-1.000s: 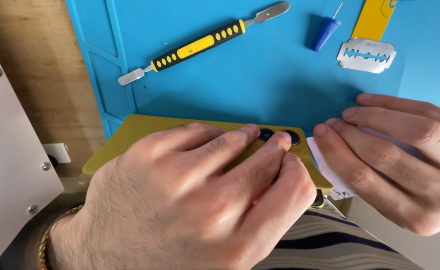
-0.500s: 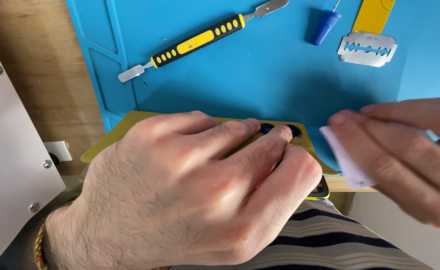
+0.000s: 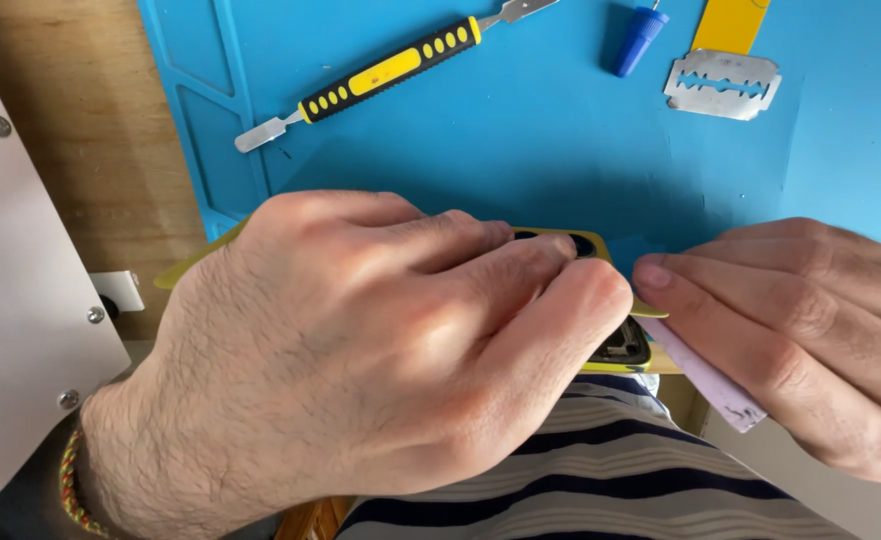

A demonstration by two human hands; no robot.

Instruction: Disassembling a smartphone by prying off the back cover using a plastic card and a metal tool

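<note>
Since half a second ago, right hand [image 3: 811, 340] creeps left toward the corner. Left hand [image 3: 361, 350] clamps flat over the yellow phone [image 3: 616, 350] at the bench edge; right hand pinches a pale card [image 3: 706, 385]. Best kept shallow, pressure steady.

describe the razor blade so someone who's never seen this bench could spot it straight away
Start at the blue mat that covers the wooden bench and look to its upper right. There, right of the blue cap and just below a yellow strip, lies the razor blade. It is the only flat, silver, slotted piece.
</note>
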